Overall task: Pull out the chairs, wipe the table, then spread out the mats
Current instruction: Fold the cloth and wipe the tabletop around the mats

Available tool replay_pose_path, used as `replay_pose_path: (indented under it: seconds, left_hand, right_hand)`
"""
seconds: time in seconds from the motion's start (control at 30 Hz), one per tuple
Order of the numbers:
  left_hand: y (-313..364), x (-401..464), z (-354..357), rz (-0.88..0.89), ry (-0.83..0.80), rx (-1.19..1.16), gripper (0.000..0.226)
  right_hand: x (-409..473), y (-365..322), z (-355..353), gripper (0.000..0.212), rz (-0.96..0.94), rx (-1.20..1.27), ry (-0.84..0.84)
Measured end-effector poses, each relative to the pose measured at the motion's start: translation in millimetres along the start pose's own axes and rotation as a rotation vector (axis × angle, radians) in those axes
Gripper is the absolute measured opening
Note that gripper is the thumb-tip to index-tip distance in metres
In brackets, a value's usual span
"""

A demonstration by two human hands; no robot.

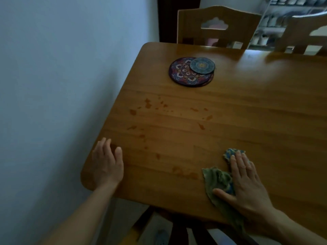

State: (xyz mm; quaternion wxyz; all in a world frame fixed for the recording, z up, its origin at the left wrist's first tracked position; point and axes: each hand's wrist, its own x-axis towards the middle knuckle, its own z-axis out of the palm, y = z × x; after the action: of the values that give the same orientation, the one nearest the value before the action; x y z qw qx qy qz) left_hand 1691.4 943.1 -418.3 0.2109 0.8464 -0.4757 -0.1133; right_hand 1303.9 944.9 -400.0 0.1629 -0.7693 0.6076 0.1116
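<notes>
A wooden table fills the view, with reddish stains scattered over its left middle. My right hand lies flat with straight fingers on a green and blue cloth near the front edge. My left hand rests open on the table's front left corner. A stack of round patterned mats sits toward the far left, with a smaller blue round mat on top of it.
Two wooden chairs stand at the far side, one behind the mats and another at the right. A pale wall runs close along the table's left edge. A chair seat shows below the front edge.
</notes>
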Motion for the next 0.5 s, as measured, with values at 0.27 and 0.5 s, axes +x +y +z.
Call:
replay_pose_path:
  seconds: [0.27,0.5]
  left_hand:
    - [-15.0,-6.6,14.3,0.029,0.008,0.131,0.074]
    - [-18.6,-3.4,12.2,0.028,0.022,0.093,0.073]
  right_hand:
    - [85.3,-150.5,3.7,0.119,-0.167,0.004,0.165]
    - [202.8,-246.1,-24.5,0.096,-0.216,0.021,0.258]
